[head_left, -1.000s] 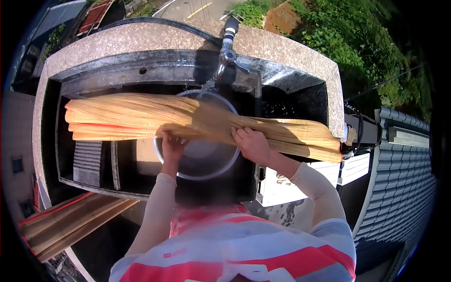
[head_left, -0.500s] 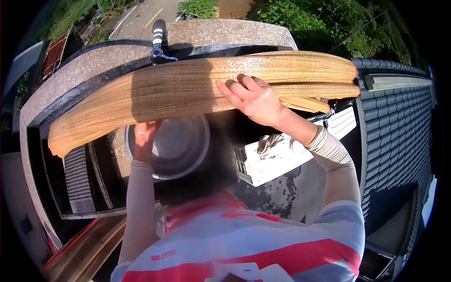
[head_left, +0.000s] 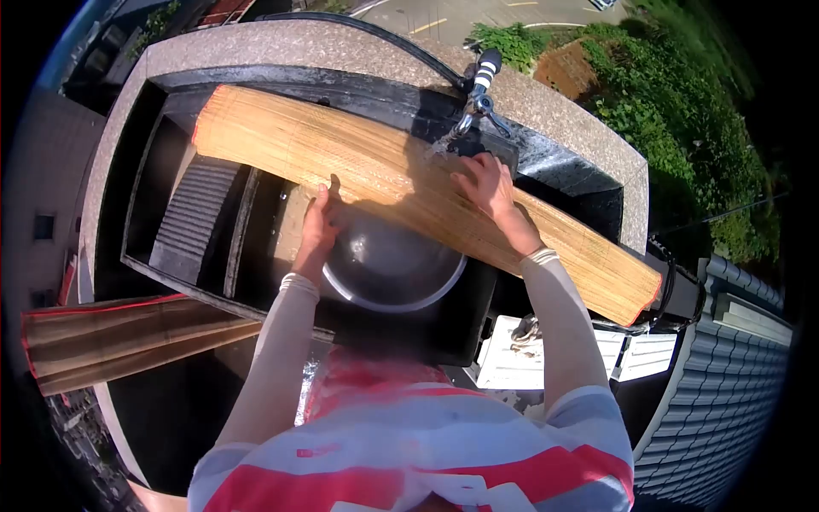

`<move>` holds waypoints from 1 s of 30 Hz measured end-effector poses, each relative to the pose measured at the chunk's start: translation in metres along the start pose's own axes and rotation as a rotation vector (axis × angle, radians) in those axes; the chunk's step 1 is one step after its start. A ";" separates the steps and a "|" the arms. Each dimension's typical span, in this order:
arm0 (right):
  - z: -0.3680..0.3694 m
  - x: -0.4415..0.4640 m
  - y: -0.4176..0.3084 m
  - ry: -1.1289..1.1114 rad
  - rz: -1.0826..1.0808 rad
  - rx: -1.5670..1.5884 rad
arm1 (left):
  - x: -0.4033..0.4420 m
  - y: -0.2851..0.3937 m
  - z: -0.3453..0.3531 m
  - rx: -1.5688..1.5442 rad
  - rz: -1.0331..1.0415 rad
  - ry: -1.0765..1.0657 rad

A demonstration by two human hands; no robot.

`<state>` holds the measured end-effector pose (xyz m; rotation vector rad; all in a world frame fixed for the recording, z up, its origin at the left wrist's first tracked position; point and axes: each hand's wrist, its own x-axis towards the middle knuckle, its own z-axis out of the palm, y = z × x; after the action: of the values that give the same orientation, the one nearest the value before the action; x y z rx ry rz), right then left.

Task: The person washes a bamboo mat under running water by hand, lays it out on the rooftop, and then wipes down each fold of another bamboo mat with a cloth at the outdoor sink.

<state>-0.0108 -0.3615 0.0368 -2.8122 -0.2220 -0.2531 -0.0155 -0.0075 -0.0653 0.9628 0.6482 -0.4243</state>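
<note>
A long folded straw mat [head_left: 358, 162] with red-bound ends lies slantwise across the black sink and over part of a metal basin [head_left: 392, 273]. My left hand [head_left: 317, 226] is at its near edge, thumb on top, the other fingers partly hidden by the mat. On the mat's far side, my right hand [head_left: 493, 189] rests with bent, parted fingers near the far edge. Just beyond that hand stands a tap [head_left: 479, 107] with a black-and-white-banded handle, and what looks like water splashes below its spout.
The sink has a speckled stone rim [head_left: 281, 38] and a ribbed washboard slope [head_left: 194, 218] at left. Another folded mat [head_left: 119, 341] with red edging lies lower left. A white slatted panel [head_left: 512, 354] is at right, beside a grey tiled roof [head_left: 725, 410]. Greenery grows beyond.
The mat has come down and turned, its right end now nearer me and its left end farther away. Both hands moved with it. The view has also swung, putting the tap farther right.
</note>
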 end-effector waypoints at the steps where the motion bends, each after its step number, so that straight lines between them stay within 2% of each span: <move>1: 0.029 0.020 -0.001 -0.018 0.087 0.049 | -0.001 0.006 0.017 -0.013 0.006 -0.031; 3: 0.059 0.045 -0.033 -0.421 0.319 -0.154 | 0.002 0.015 0.040 -0.047 -0.014 -0.037; 6: 0.061 0.021 -0.063 -0.304 0.201 -0.125 | 0.027 0.005 0.032 -0.107 -0.046 0.065; 8: 0.052 -0.011 -0.073 -0.236 0.038 -0.079 | 0.016 0.000 0.026 -0.189 -0.078 0.093; 10: 0.043 -0.044 -0.077 -0.171 -0.065 -0.032 | -0.014 -0.010 0.003 -0.247 0.076 -0.220; 12: 0.042 -0.068 -0.085 -0.095 -0.103 0.030 | -0.065 -0.005 -0.007 -0.339 -0.028 -0.057; 13: 0.041 -0.074 -0.082 -0.082 -0.125 0.044 | -0.092 -0.003 -0.012 -0.303 0.060 -0.136; 15: 0.037 -0.085 -0.078 -0.058 -0.179 0.079 | -0.122 -0.014 -0.038 -0.221 0.039 -0.115; 18: 0.011 -0.078 -0.074 -0.190 -0.307 0.259 | -0.152 -0.029 -0.060 -0.197 -0.056 -0.073; 21: 0.025 -0.059 -0.040 -0.373 -0.177 0.719 | -0.147 -0.044 -0.083 -0.224 -0.225 -0.028; 24: 0.044 -0.039 0.002 -0.230 0.068 0.103 | -0.137 -0.044 -0.081 -0.247 -0.313 -0.059; 26: 0.054 -0.034 0.005 -0.598 0.211 0.144 | -0.130 -0.042 -0.077 -0.328 -0.319 -0.131; 27: 0.059 -0.030 0.004 -0.779 0.275 0.161 | -0.126 -0.043 -0.073 -0.348 -0.306 -0.079; 28: 0.067 -0.036 0.009 -0.725 0.200 0.269 | -0.124 -0.045 -0.068 -0.366 -0.296 -0.023; 30: 0.062 -0.035 0.029 -0.905 0.237 0.394 | -0.120 -0.047 -0.059 -0.360 -0.305 0.094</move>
<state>-0.0302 -0.3735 -0.0361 -2.3279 -0.1057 1.0114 -0.1503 0.0251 -0.0372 0.5444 0.9275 -0.5116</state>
